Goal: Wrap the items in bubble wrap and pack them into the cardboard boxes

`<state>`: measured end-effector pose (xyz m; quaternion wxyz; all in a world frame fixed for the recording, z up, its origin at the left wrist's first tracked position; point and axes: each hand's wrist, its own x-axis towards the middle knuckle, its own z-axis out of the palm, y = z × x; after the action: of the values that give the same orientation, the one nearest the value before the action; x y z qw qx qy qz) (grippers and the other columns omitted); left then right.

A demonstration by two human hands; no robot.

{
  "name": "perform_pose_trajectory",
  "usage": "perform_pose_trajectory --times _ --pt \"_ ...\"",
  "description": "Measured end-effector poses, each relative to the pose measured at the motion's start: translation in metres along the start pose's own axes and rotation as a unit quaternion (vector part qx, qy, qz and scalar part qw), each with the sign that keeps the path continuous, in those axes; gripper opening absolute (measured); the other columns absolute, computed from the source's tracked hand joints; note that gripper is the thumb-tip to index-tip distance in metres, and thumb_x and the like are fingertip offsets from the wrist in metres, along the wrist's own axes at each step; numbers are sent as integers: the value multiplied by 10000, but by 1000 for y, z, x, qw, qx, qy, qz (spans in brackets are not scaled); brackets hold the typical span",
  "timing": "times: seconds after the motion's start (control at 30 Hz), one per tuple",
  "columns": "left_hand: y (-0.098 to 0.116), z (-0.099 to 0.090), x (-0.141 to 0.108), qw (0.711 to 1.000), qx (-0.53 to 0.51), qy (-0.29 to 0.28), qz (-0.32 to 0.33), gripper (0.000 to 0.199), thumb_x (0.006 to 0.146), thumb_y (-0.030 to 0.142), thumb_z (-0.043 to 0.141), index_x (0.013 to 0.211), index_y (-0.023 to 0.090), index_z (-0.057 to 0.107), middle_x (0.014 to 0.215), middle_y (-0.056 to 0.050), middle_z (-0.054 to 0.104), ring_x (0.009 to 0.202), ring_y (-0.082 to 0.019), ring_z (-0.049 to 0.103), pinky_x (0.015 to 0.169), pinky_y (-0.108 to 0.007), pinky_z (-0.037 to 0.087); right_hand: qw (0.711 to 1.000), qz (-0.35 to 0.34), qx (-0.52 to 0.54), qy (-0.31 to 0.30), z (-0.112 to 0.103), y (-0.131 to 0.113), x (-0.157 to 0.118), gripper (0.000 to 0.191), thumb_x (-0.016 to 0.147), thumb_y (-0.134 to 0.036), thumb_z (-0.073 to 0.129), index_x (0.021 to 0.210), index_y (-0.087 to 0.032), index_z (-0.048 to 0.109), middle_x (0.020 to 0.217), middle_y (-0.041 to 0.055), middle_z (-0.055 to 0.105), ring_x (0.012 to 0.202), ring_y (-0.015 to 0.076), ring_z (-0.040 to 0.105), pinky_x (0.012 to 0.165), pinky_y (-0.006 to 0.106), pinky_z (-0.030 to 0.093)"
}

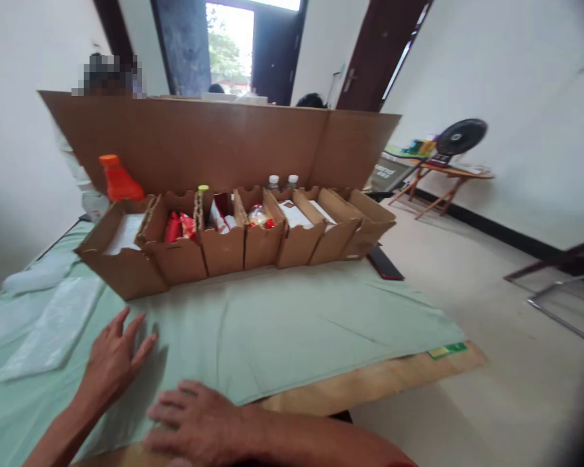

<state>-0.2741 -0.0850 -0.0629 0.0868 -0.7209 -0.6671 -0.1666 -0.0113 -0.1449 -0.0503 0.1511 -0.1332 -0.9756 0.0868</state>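
Observation:
My left hand (114, 357) is over the green cloth (272, 324) at the left, fingers apart and holding nothing. It is nearest the leftmost cardboard bin (131, 275) and a flat clear plastic bag (53, 331). Close to the table's front edge is my right hand (194, 418), its fingers spread and nothing in them. Across the cloth stands a row of several cardboard bins. One holds red packets (180, 227), another a clear package with red parts (260, 216), and others white sheets (296, 215).
Behind the bins rises a cardboard panel (199, 139). An orange bottle (119, 180) and two white-capped bottles (273, 183) stand in front of it. A dark flat object (385, 263) lies right of the bins. A fan (462, 137) sits on a side table. People are partly visible behind the panel.

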Motion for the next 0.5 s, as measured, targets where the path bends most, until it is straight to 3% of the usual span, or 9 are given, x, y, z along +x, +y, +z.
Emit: perform_pose_trajectory --times 0.07,0.13,0.23,0.37,0.5 --pt "46 15 4 997 -63 6 34 538 939 514 435 1301 166 631 1475 -208 538 1296 -387 585 1082 -555 489 993 53 107 18 -7 -11 -38 196 1002 -361 580 1151 -367 707 1351 -79 697 1279 111 605 1029 280 474" --pt "93 27 12 992 -110 1 57 498 931 494 475 1302 202 633 1490 -174 544 1338 -373 562 1095 -558 485 974 114 192 38 -19 -16 -75 185 976 -306 616 1065 -402 746 1184 -103 767 1134 101 696 916 258 531" --pt "155 40 32 984 -149 -20 96 485 937 469 512 1326 205 632 1516 -169 536 1377 -366 538 1103 -557 484 957 175 216 77 -55 -8 -131 189 982 -307 592 1060 -312 764 981 -56 804 917 111 755 800 225 563" --pt "213 55 56 978 -147 -40 142 480 951 446 524 1333 184 649 1518 -176 547 1412 -367 512 1130 -555 462 885 345 240 202 -137 34 -205 261 997 -289 516 1049 -211 760 995 21 804 899 141 754 807 244 582" --pt "234 74 55 975 -104 -49 188 504 972 426 491 1365 154 652 1500 -198 569 1406 -379 520 1148 -578 433 845 423 55 323 -228 107 -270 272 983 -315 523 1119 -211 734 1084 64 785 998 196 731 875 345 593"
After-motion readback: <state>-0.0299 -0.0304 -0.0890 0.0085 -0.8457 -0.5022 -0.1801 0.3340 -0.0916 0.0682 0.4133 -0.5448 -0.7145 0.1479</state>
